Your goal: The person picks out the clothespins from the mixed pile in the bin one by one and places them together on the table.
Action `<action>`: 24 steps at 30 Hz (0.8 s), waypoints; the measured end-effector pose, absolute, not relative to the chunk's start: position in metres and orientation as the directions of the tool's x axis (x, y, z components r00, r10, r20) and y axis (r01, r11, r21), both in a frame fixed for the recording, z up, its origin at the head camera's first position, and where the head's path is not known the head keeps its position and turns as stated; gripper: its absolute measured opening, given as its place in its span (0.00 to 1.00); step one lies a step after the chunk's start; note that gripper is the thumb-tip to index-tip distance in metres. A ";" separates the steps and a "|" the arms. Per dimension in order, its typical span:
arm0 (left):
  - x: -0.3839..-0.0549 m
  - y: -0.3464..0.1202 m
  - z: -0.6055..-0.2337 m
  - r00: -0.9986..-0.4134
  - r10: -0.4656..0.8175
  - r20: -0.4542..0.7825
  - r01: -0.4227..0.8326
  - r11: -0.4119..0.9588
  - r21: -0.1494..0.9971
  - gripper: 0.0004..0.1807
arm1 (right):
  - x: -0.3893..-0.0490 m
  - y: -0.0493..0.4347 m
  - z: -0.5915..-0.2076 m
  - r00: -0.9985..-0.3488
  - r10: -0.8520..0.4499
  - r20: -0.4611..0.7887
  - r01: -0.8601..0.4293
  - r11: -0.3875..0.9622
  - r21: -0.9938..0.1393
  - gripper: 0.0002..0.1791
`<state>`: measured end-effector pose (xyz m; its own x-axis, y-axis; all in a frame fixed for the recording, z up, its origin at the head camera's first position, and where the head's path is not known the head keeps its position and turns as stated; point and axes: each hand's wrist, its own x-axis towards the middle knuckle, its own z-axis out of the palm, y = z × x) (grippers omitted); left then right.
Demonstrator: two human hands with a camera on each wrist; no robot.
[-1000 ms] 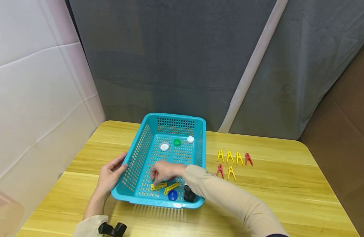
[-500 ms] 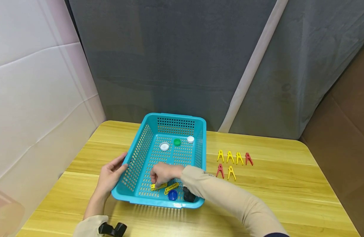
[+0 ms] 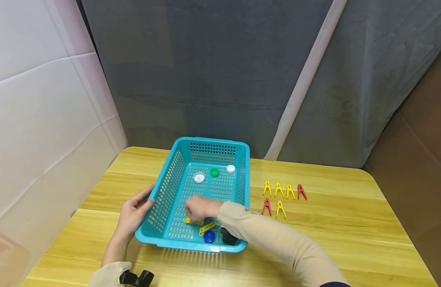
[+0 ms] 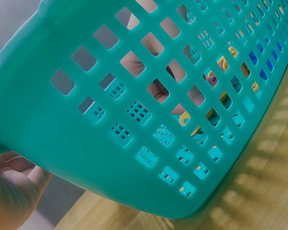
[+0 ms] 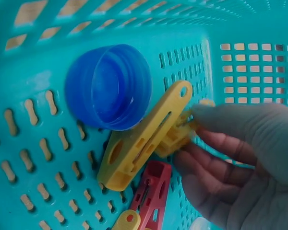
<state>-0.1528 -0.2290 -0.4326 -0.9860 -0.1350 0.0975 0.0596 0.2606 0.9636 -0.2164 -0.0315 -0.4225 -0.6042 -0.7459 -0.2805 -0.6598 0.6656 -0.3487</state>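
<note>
A turquoise plastic basket [image 3: 161, 240] stands on the wooden table, with my left hand [image 3: 132, 213] gripping its left rim. Down inside it, near the front, my right hand [image 3: 200, 208] pinches a yellow clothespin [image 5: 175, 138] between thumb and fingers. Another yellow clothespin [image 5: 146, 136] lies beside that one, close to a blue bottle cap [image 5: 110, 88]. Below them in the right wrist view are a red clothespin [image 5: 155, 194] and part of a further yellow piece [image 5: 127, 220]. From the head view, my right hand and wrist hide the red one.
Toward the basket's back lie a white cap [image 3: 199, 177], a green cap [image 3: 215, 172] and a smaller white cap [image 3: 230, 169]. Right of the basket, several yellow clothespins [image 3: 279, 190] and two red clothespins [image 3: 301, 192] stand in two rows on the table [image 3: 331, 231].
My right hand has shifted slightly to the right, and the yellow clothespin under it has moved with it, away from the viewer. My left hand and the basket stay put.
</note>
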 end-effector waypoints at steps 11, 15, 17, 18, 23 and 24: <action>-0.152 -0.229 -0.432 -0.987 -0.137 0.087 0.049 0.263 0.964 0.24 | -0.220 -0.030 -0.425 -0.757 -0.605 -0.249 -0.501 0.781 -0.374 0.16; -0.152 -0.228 -0.432 -0.986 -0.142 0.082 0.044 0.258 0.965 0.24 | -0.226 -0.028 -0.422 -0.750 -0.634 -0.187 -0.536 0.750 -0.388 0.08; -0.152 -0.229 -0.432 -0.986 -0.143 0.083 0.043 0.264 0.964 0.24 | -0.228 -0.027 -0.420 -0.711 -0.678 -0.188 -0.581 0.716 -0.387 0.11; -0.152 -0.229 -0.432 -0.986 -0.142 0.084 0.043 0.267 0.963 0.24 | -0.229 -0.027 -0.420 -0.685 -0.699 -0.205 -0.592 0.698 -0.402 0.16; -0.153 -0.230 -0.433 -0.986 -0.135 0.094 0.054 0.270 0.961 0.24 | -0.229 -0.026 -0.421 -0.549 -0.771 -0.322 -0.646 0.636 -0.421 0.25; -0.153 -0.230 -0.433 -0.986 -0.134 0.096 0.057 0.270 0.961 0.24 | -0.228 -0.027 -0.422 -0.540 -0.772 -0.335 -0.650 0.636 -0.417 0.25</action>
<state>-0.1528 -0.2297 -0.4330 -0.9863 -0.1342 0.0963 0.0571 0.2702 0.9611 -0.2283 -0.0268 -0.4223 -0.5402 -0.7720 -0.3349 -0.6500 0.6356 -0.4167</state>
